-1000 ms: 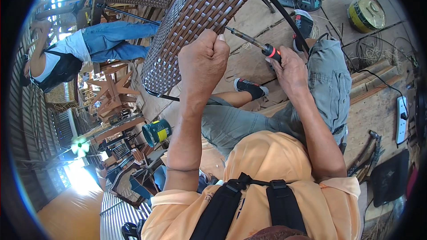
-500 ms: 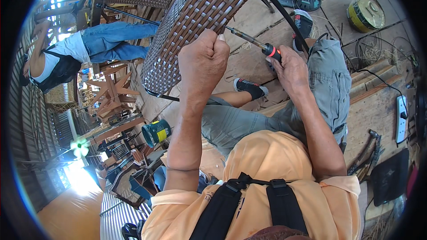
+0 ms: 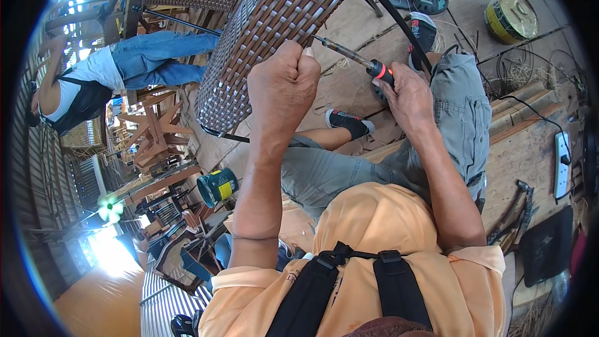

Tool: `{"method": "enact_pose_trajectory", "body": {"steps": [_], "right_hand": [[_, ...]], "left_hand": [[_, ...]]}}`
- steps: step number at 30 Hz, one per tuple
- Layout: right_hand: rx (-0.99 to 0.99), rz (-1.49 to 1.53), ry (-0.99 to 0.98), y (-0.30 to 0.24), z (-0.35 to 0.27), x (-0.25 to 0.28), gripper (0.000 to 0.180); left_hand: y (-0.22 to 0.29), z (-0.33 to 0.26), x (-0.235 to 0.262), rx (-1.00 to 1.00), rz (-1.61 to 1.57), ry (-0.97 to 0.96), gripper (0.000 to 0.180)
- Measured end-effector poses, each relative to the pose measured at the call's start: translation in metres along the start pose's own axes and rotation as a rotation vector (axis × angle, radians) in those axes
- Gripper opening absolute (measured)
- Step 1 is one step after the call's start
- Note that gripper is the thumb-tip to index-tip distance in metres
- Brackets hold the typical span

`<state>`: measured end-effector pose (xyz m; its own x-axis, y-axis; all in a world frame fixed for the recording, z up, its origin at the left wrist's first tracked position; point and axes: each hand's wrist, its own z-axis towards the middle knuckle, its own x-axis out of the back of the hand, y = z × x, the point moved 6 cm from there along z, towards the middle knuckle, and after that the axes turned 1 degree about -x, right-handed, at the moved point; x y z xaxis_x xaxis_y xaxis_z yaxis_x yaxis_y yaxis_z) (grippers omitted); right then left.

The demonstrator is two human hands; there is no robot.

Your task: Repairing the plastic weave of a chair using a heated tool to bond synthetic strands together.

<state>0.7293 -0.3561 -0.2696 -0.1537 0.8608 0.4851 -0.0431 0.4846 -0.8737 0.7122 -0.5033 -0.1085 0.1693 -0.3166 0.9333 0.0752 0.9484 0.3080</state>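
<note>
In my right hand (image 3: 409, 97) is a soldering iron (image 3: 350, 54) with a red and black handle, fingers wrapped round the grip. Its thin metal tip points up and left, beside the thumb of my left hand (image 3: 284, 90). That left hand is closed in a fist, thumb on top, in front of a brown woven seat (image 3: 268, 31); whatever it grips is hidden inside the fingers. The seat is made of flat, glossy strips over a dark metal frame (image 3: 396, 15) and stands tilted before me. The tip appears close to the weave's edge; contact cannot be made out.
A power strip (image 3: 562, 165) with a black cord lies at the right, near pliers-like tools (image 3: 515, 215). A round tin (image 3: 511, 15) stands at the far right, and a green bucket (image 3: 217, 187) at the left. Another person (image 3: 93, 84) stands at the left beyond the seat.
</note>
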Motion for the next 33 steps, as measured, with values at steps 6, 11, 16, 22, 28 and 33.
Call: {"method": "enact_pose_trajectory", "body": {"steps": [6,11,16,22,28,33], "right_hand": [[0.013,-0.014,0.009,-0.001,0.000,0.000,0.021],[0.006,-0.032,0.014,0.000,-0.001,0.000,0.021],[0.029,-0.027,0.053,-0.002,-0.003,0.001,0.020],[0.047,-0.035,0.108,-0.003,-0.008,0.001,0.021],[0.009,0.183,0.235,0.012,-0.020,-0.005,0.021],[-0.088,0.380,0.266,0.015,-0.017,-0.002,0.019]], "left_hand": [[-0.001,0.000,0.000,0.005,0.013,0.006,0.020],[0.000,0.000,0.000,-0.006,0.009,0.007,0.020],[0.000,0.000,0.000,-0.014,0.015,-0.002,0.020],[0.001,0.000,0.005,0.009,-0.014,-0.075,0.020],[-0.019,-0.048,0.009,0.112,0.043,-0.402,0.023],[0.012,-0.031,0.040,-0.192,0.161,-0.065,0.023]]}}
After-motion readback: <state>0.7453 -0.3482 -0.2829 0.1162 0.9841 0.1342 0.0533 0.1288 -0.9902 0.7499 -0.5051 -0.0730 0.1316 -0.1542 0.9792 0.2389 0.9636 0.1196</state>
